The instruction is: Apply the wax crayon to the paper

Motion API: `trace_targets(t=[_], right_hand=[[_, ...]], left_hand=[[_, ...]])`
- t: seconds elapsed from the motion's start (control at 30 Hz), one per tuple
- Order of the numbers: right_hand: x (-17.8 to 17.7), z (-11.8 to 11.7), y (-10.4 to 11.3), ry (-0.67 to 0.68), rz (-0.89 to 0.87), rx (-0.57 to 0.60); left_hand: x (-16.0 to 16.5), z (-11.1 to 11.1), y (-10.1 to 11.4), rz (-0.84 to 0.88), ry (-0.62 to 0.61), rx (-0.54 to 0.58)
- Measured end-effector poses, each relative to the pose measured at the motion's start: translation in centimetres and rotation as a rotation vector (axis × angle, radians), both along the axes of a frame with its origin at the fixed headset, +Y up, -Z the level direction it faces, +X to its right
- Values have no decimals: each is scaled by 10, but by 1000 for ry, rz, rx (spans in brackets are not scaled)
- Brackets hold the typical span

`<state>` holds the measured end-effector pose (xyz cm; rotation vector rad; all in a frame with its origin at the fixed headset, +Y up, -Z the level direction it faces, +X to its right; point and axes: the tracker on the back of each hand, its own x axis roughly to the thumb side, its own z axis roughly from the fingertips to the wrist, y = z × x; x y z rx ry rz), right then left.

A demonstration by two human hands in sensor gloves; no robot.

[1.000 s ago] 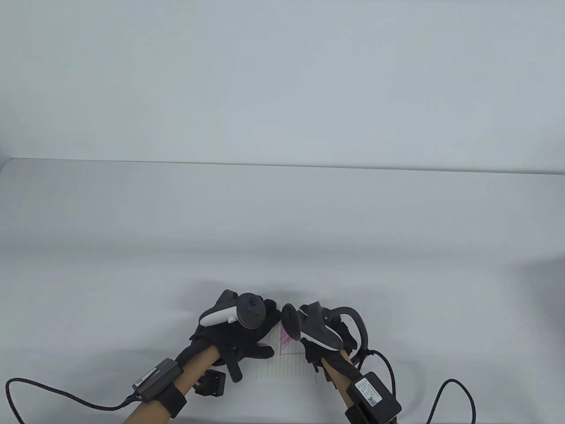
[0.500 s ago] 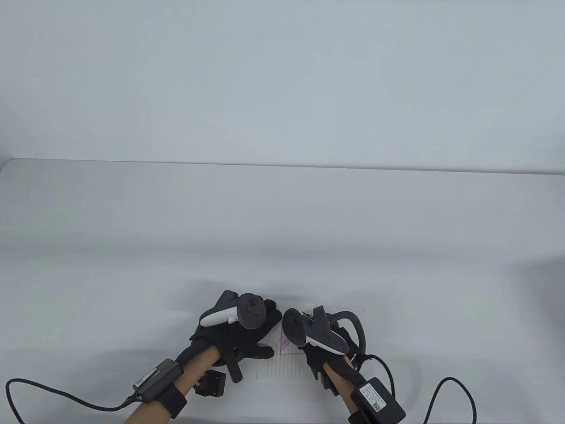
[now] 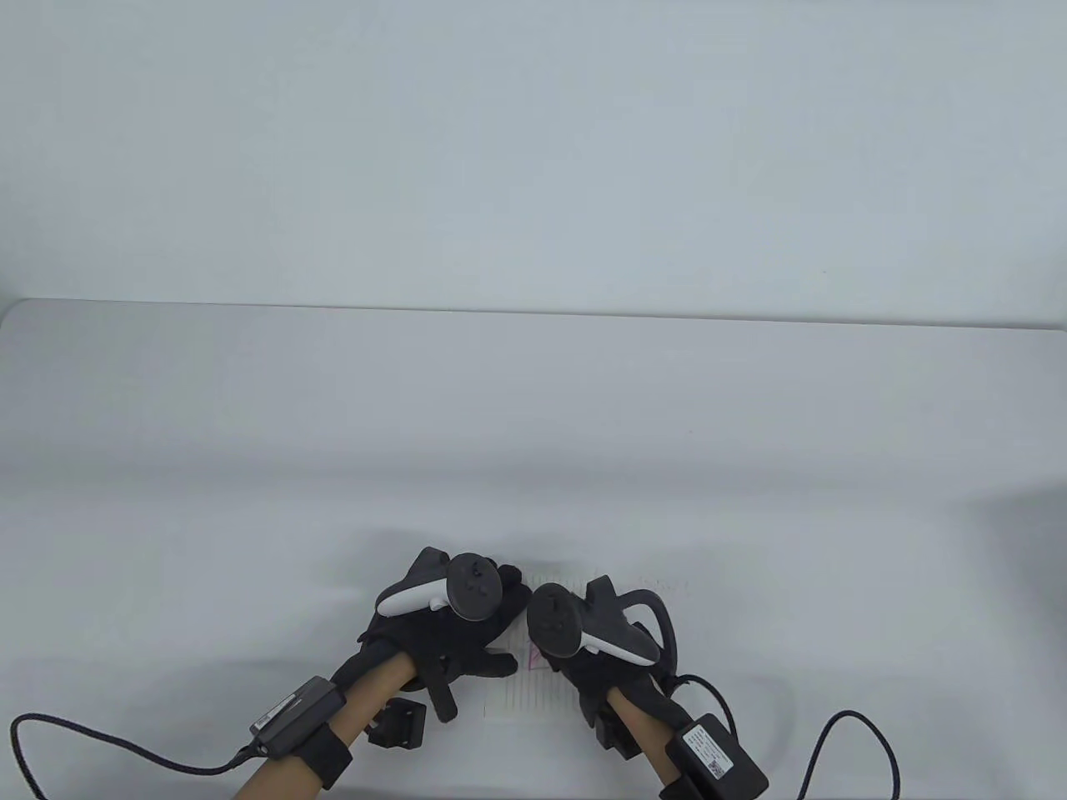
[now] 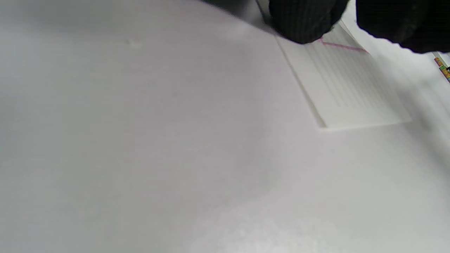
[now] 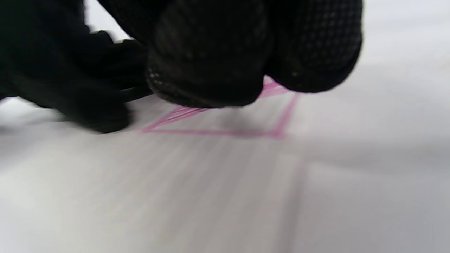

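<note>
A lined white paper (image 3: pixel 538 698) lies near the table's front edge. It bears a pink crayon outline with hatching (image 3: pixel 536 658). My left hand (image 3: pixel 475 646) rests spread on the paper's left part and holds it down. Its fingers (image 4: pixel 302 21) touch the sheet (image 4: pixel 348 95) next to a pink line (image 4: pixel 342 46). My right hand (image 3: pixel 596 675) hovers low over the pink marks. Its fingers (image 5: pixel 211 63) are bunched tight just above the hatching (image 5: pixel 225 133). The crayon itself is hidden among them.
Sensor cables trail from both wrists along the front edge (image 3: pixel 867 742). A small colourful object (image 4: pixel 443 68) shows at the right edge of the left wrist view. The table's far edge (image 3: pixel 533 312) meets a plain wall.
My right hand has slid left and a little nearer, now covering most of the pink hatching. My left hand has stayed put on the paper.
</note>
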<state>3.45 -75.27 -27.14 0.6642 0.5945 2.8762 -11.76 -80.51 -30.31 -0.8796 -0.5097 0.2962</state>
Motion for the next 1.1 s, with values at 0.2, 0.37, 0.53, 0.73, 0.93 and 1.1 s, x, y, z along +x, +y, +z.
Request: trace_targets(t=[0.2,0.37,0.53,0.73,0.93,1.1], right_hand=[[17,-11,-4,-89,232,167],[7,5,-4,42,102,68],[15,-3,-4,-52,201,103],[8,3,-3,33,135,89],[11,-1,-4,4,243,142],[5,6,-3,46,167,130]], left_hand=[[0,0,0,1,1,-1],[0,0,0,6,2,-7],[0,0,0,8,2,-7],[0,0,-1,9,2,-9],[0,0,-1,8,2,-7],[-1,0,-1,11,3,-10]])
